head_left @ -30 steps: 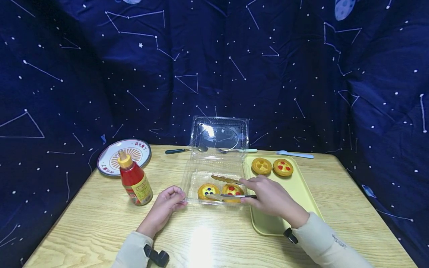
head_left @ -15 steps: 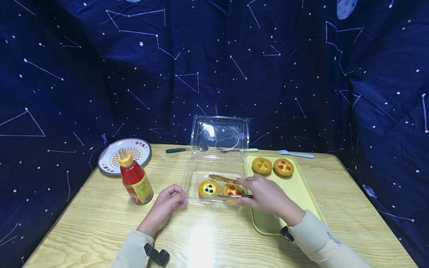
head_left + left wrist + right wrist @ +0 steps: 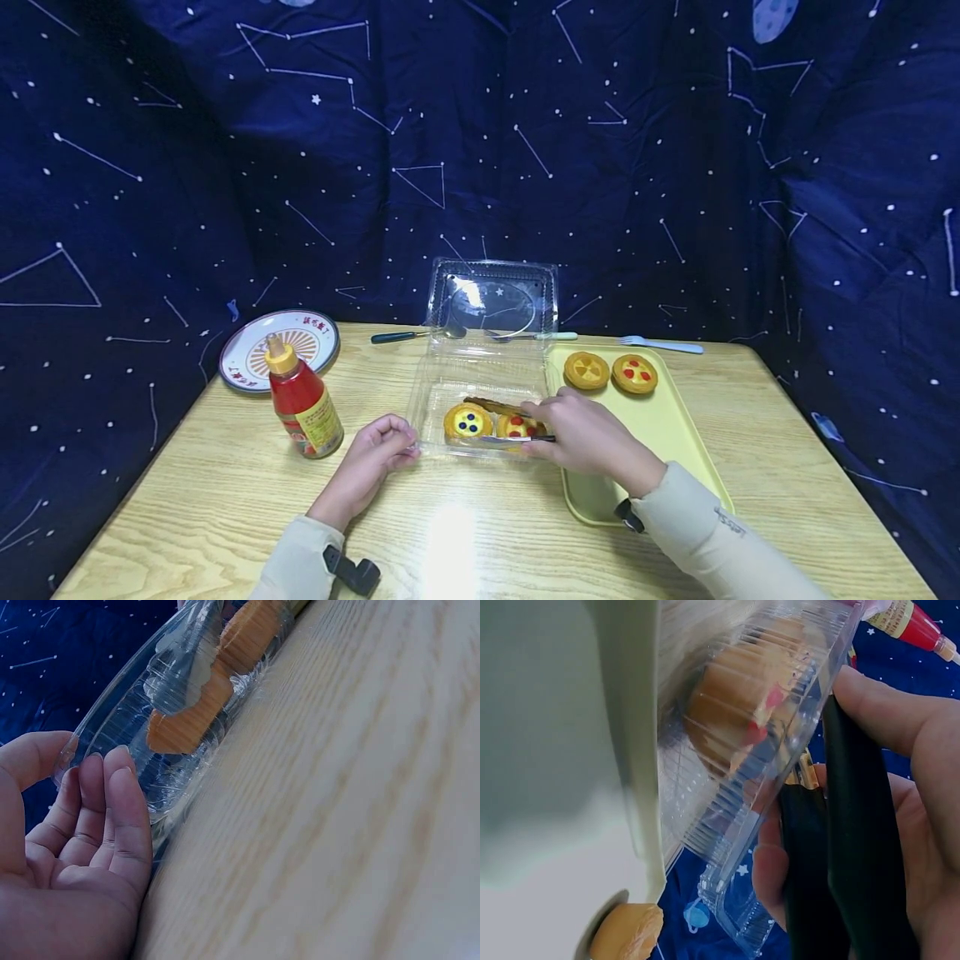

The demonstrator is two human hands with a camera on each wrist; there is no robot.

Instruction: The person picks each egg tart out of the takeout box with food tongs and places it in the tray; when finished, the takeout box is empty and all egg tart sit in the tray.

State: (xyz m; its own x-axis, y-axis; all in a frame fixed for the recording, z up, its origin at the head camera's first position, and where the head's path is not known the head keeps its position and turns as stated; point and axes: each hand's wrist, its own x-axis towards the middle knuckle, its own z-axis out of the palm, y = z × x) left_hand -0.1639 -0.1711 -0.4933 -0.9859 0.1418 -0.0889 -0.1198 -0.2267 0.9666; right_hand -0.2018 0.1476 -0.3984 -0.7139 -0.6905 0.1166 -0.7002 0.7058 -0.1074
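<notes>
Pinching the near left corner of a clear plastic box (image 3: 442, 392) with the left hand (image 3: 380, 450), pressing the thumb to its rim and curling the other fingers close against it. Gripping the black handles of a pair of metal tongs (image 3: 491, 405) in the right hand (image 3: 581, 429), bending thumb and fingers (image 3: 771, 870) round them. Spanning a red-topped tart (image 3: 519, 427) inside the box with the tongs, passing one arm along its far side and the other along its near side, with contact between metal and crust hard to tell. Having a blue-dotted tart (image 3: 468, 422) just to its left in the same box, and the raised lid (image 3: 491, 304) standing behind.

Reaching over a yellow tray (image 3: 645, 450) bearing a wedge-patterned tart (image 3: 587, 371) and a second red-dotted tart (image 3: 634, 375) side by side at its far end. Working on a wooden tabletop (image 3: 225, 508) with a red sauce bottle (image 3: 309, 408) standing upright left of the left hand, just before a round plate (image 3: 303, 337). Showing a dark-handled spoon (image 3: 393, 337), a green-handled utensil (image 3: 555, 337) and a light blue fork (image 3: 660, 344) along the far edge. Facing a dark blue star-patterned cloth (image 3: 480, 167).
</notes>
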